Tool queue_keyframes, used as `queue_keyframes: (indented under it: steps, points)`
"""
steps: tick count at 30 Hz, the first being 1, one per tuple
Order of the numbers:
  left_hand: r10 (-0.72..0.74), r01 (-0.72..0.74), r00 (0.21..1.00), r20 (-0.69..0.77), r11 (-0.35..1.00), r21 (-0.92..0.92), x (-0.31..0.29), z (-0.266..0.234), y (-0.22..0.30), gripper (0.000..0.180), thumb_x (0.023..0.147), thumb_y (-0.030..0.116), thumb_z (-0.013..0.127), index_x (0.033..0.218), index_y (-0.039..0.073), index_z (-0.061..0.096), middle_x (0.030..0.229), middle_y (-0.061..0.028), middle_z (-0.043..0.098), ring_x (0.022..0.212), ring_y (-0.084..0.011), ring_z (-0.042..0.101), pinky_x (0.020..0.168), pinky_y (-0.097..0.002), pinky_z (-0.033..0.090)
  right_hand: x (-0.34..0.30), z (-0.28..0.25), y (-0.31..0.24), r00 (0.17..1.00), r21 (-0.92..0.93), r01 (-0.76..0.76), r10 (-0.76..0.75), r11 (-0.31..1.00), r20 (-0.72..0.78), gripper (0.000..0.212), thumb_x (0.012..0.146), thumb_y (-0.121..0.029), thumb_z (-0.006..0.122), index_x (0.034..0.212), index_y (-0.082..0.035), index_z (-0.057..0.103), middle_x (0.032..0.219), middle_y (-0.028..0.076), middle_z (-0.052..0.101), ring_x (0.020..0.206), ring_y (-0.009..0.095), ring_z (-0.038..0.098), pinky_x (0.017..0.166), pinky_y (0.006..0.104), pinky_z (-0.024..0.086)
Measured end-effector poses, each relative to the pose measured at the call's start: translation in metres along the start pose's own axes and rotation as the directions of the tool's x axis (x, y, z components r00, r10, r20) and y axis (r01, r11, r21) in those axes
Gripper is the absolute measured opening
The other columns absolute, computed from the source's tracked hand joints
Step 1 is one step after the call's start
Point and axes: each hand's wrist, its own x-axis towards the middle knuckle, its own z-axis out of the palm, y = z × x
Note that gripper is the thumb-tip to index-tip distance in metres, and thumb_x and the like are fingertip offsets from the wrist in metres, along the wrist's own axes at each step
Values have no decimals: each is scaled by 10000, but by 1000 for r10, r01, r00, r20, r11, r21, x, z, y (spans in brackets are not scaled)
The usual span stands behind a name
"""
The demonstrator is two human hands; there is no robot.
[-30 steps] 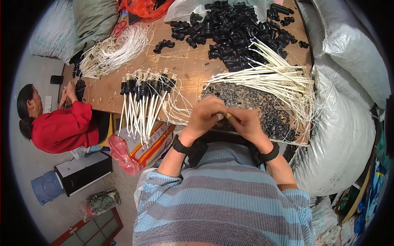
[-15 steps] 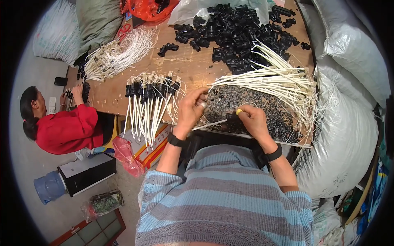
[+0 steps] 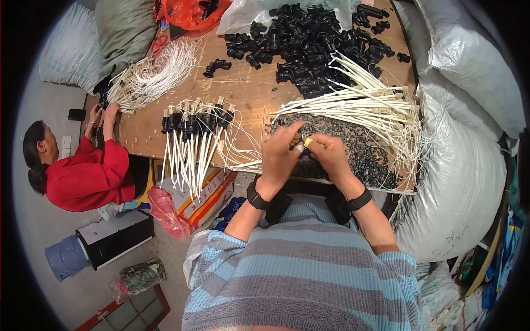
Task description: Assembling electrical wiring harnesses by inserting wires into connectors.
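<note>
My left hand and my right hand meet over small black pieces heaped at the table's front edge. Fingers on both are closed, thumbs nearly touching, with a pale wrap on the left thumb and a yellow one on the right. What they pinch is mostly hidden; a bit of something dark shows between them. A white sleeved wire runs in behind my left hand from the left. Beyond the hands lie loose white sleeved wires. Black sockets with white sleeves form a bunch to the left.
A large pile of black sockets covers the table's far side. White wire bundles lie far left, near a red bag. Bulging white sacks crowd the right edge. A co-worker in red sits at the left.
My hands have come together, the left moving right and the right slightly left. The black socket with a white sleeve seen at my right hand is now largely hidden.
</note>
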Motion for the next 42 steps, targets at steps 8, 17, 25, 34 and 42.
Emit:
queue_keyframes:
  steps: [8, 17, 25, 34, 42]
  points:
    - [-190, 197, 972, 141, 980, -36, -5, -1, -22, 232, 706, -31, 691, 927, 32, 721, 815, -95, 642, 720, -195, 624, 641, -272, 480, -2, 1, 6, 963, -319, 250, -270, 914, -18, 102, 865, -85, 640, 905, -7, 692, 648, -45, 577, 550, 23, 444, 489, 213, 338]
    - [137, -114, 945, 296, 989, -94, -2, -18, -10, 377, 709, -28, 675, 1077, 43, 631, 960, -104, 646, 849, -275, 627, 757, -330, 503, -10, -15, -14, 988, 497, -153, 127, 854, 87, 118, 850, -59, 681, 964, -29, 669, 751, -31, 637, 539, 10, 456, 474, 174, 333]
    - [-247, 320, 760, 601, 947, -15, 4, -34, -2, 351, 785, -12, 590, 1134, 24, 605, 904, -88, 635, 791, -159, 589, 722, -297, 471, -16, -21, -15, 986, -183, 164, -154, 969, 65, 226, 823, -33, 653, 1044, -71, 678, 694, -20, 653, 505, 68, 525, 453, 233, 378]
    - [-367, 512, 669, 647, 858, -43, 7, -37, -13, 283, 780, 22, 568, 1055, -8, 627, 802, -90, 630, 714, -157, 565, 676, -313, 465, -16, -21, -18, 766, -691, 599, -543, 405, 346, 391, 715, -42, 683, 1095, -132, 694, 719, 104, 649, 546, 281, 610, 488, 339, 458]
    - [52, -121, 914, 401, 982, 148, 0, -28, -1, 206, 713, 67, 642, 913, 42, 601, 789, -154, 628, 745, -377, 612, 627, -437, 478, -6, -14, -41, 961, -636, 271, -164, 722, 223, 261, 759, -114, 747, 1013, -65, 714, 630, 88, 564, 483, 166, 472, 479, 301, 375]
